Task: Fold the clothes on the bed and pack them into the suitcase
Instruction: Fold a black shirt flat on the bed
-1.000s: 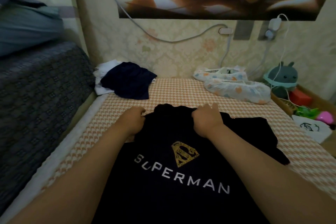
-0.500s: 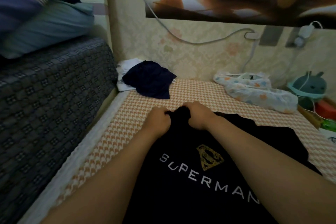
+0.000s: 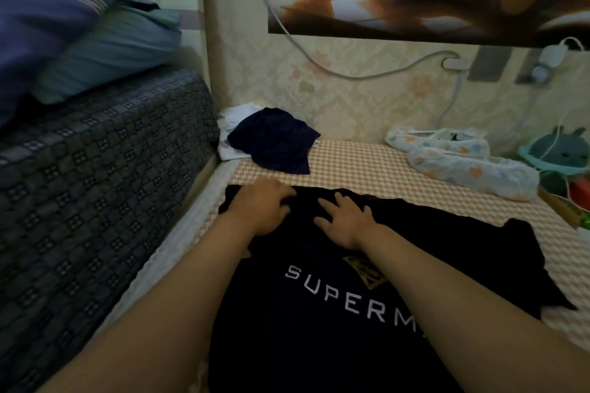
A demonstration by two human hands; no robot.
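A black T-shirt point(image 3: 335, 329) with white SUPERMAN lettering lies spread face up on the checked orange-and-white bed point(image 3: 367, 166), one sleeve reaching out to the right. My left hand point(image 3: 260, 209) rests palm down on the shirt's upper left part, near the bed's left edge. My right hand point(image 3: 346, 222) lies flat with spread fingers on the shirt just below the collar. Both hands press the cloth and neither holds it. A crumpled dark navy garment point(image 3: 274, 143) sits on a white garment point(image 3: 233, 134) at the far left corner of the bed. No suitcase is in view.
A dark patterned mattress edge point(image 3: 95, 201) rises along the left, with blue pillows point(image 3: 79, 41) on top. Two patterned fabric covers point(image 3: 472, 166) lie at the back right of the bed. A teal plush toy point(image 3: 565, 153), cables and small items crowd the right edge by the wall.
My hands have let go of the bunched collar and now lie flat on the shirt. The shirt's top has shifted toward the bed's left edge, and the view has swung left.
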